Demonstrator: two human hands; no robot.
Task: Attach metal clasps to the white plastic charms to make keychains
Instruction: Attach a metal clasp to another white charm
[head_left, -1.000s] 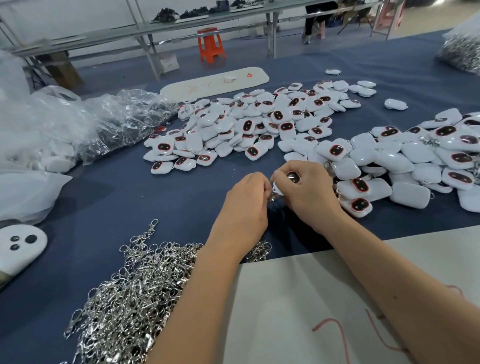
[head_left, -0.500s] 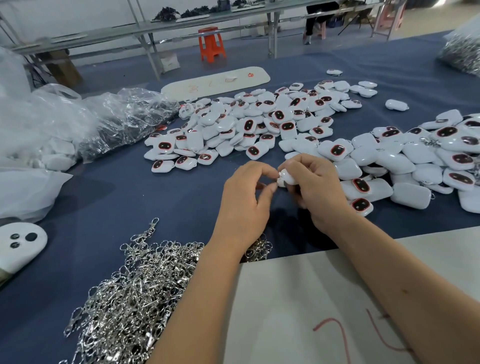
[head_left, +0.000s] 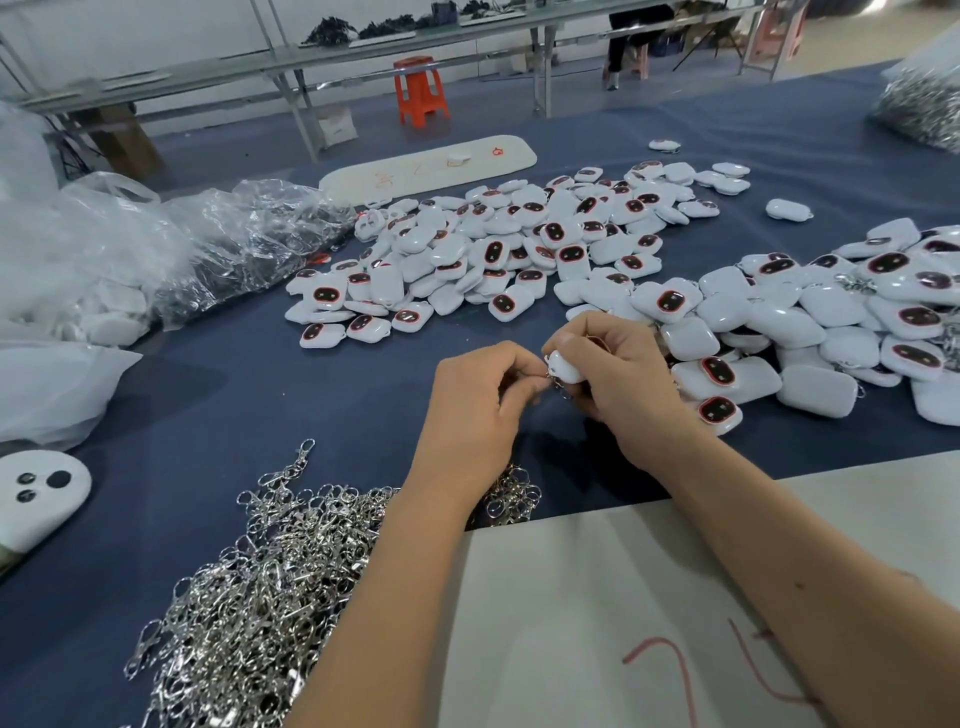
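My right hand (head_left: 623, 379) grips a white plastic charm (head_left: 563, 366) over the blue table. My left hand (head_left: 478, 410) pinches a small metal clasp (head_left: 556, 382) at the charm's lower edge; the clasp is mostly hidden by my fingers. A big heap of silver clasps (head_left: 260, 582) lies at the near left, partly under my left forearm. White charms with dark red-rimmed faces spread in one pile (head_left: 498, 249) at the middle and another pile (head_left: 831, 322) to the right.
Clear plastic bags (head_left: 171, 249) with more parts sit at the left. A white sheet (head_left: 597, 613) with red marks lies under my forearms. A white oval board (head_left: 431, 163) lies at the back, a white face-shaped piece (head_left: 36, 493) at the left edge. An orange stool (head_left: 418, 93) stands beyond the table.
The charm in my right hand has turned from face up to its white back showing. My left fingers opened, then closed again on the clasp at the charm's edge.
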